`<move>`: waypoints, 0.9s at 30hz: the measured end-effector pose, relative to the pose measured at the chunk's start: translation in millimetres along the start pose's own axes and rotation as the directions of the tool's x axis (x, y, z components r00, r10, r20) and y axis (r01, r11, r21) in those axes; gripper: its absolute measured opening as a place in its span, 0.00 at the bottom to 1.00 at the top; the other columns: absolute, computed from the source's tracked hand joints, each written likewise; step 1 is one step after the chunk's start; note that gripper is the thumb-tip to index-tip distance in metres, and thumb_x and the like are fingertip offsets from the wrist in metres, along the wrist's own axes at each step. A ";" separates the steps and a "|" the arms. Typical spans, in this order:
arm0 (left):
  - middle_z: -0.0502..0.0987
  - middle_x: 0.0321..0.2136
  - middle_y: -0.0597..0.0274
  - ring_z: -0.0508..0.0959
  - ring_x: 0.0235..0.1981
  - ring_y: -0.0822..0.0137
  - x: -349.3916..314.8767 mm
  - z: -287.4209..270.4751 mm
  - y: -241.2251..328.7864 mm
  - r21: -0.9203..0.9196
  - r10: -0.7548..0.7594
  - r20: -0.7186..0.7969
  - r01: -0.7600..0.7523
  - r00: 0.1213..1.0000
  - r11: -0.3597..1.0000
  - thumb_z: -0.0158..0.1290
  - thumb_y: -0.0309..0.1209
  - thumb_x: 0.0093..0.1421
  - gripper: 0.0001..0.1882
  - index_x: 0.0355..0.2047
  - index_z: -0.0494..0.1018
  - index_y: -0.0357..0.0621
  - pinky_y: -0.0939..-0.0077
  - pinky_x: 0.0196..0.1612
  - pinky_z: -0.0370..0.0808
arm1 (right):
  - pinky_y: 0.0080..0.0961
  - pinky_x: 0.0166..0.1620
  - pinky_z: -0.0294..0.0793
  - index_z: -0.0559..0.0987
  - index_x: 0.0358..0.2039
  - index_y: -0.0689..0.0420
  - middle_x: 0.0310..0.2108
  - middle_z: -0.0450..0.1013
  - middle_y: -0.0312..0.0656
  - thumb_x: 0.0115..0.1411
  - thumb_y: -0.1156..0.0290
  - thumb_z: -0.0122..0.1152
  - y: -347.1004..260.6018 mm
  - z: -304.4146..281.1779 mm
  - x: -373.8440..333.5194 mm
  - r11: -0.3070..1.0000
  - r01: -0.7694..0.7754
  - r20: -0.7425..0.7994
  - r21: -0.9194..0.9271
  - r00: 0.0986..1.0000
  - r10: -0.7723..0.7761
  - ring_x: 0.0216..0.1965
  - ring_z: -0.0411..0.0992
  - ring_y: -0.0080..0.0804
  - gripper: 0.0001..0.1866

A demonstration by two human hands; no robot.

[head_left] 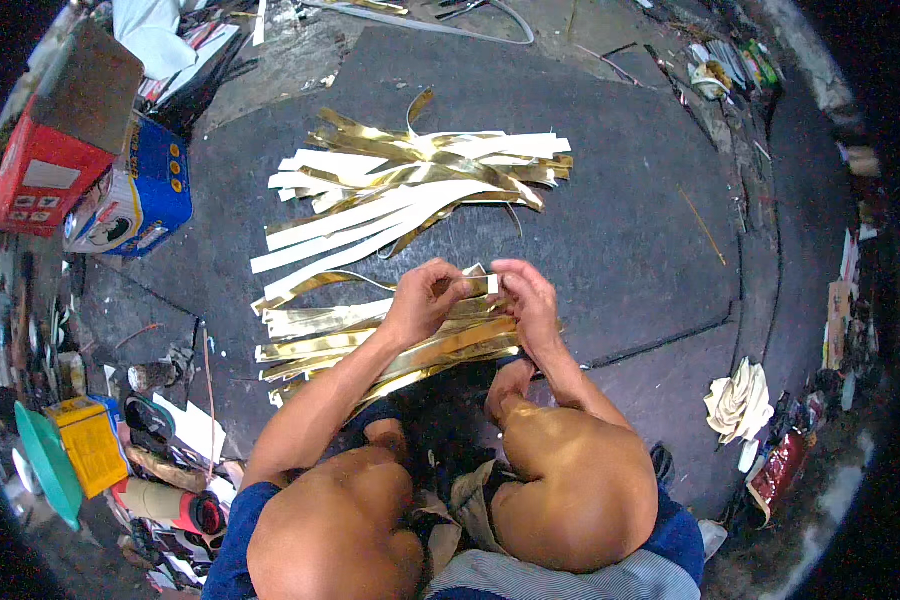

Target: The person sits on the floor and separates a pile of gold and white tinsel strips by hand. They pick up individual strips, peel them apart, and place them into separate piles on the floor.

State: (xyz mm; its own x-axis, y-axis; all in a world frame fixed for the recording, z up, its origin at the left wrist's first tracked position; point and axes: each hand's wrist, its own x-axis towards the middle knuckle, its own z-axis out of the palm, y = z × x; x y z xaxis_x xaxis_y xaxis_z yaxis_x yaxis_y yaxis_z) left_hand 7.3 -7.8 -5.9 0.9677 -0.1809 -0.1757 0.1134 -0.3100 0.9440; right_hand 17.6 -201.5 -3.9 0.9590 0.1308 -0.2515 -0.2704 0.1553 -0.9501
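Observation:
My left hand [428,304] is closed in a pinch on a strip, gold on one side and white on the other. The short end of this strip [479,285] sticks out toward my right hand [530,306]. The fingers of my right hand are bent round that end and seem to pinch it, though the contact is partly hidden. Under both hands lies a row of gold strips [320,349], side by side on the dark floor sheet. Farther off lies a loose pile of gold and white strips [410,165], some curled and crossing.
A red box [55,165] and a blue box [155,185] stand at far left. Nearer left are a yellow tin [87,445], a green dish [48,467] and clutter. A crumpled cream cloth [739,402] lies at right. My bent knees [575,490] frame the near side.

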 end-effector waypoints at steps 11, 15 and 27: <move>0.71 0.18 0.61 0.69 0.21 0.67 -28.6 16.2 18.5 0.246 -0.081 -0.123 0.110 0.989 0.963 0.61 0.34 0.54 0.16 0.18 0.69 0.39 0.70 0.27 0.67 | 0.18 0.22 0.69 0.77 0.32 0.56 0.22 0.72 0.32 0.64 0.68 0.56 18.3 11.4 -19.4 0.917 -0.400 0.228 0.004 0.893 0.388 0.19 0.69 0.19 0.07; 0.74 0.18 0.61 0.69 0.22 0.73 -42.0 13.8 12.5 0.139 -0.092 0.020 0.088 0.996 0.986 0.56 0.35 0.59 0.15 0.21 0.72 0.37 0.71 0.27 0.68 | 0.17 0.24 0.67 0.79 0.34 0.54 0.24 0.73 0.32 0.62 0.64 0.56 43.2 -0.7 -26.1 0.883 -0.464 0.390 0.075 0.828 0.402 0.22 0.68 0.18 0.08; 0.76 0.39 0.49 0.78 0.39 0.59 -153.8 -253.2 -195.9 -0.772 -0.688 -0.624 -0.433 0.370 0.466 0.41 0.26 0.60 0.13 0.41 0.69 0.30 0.60 0.44 0.79 | 0.27 0.19 0.63 0.67 0.30 0.65 0.21 0.65 0.43 0.56 0.68 0.44 45.9 -336.7 -13.2 0.701 0.286 -0.719 0.653 0.525 0.456 0.19 0.63 0.29 0.11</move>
State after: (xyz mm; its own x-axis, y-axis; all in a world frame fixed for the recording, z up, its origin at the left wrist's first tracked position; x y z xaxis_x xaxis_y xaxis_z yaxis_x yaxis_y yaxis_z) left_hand -106.7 317.0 -93.0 0.4208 0.7284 -0.5407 -0.1925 0.6541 0.7315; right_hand 21.3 -525.8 -106.3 0.4413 -0.5644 -0.6976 0.0295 0.7861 -0.6174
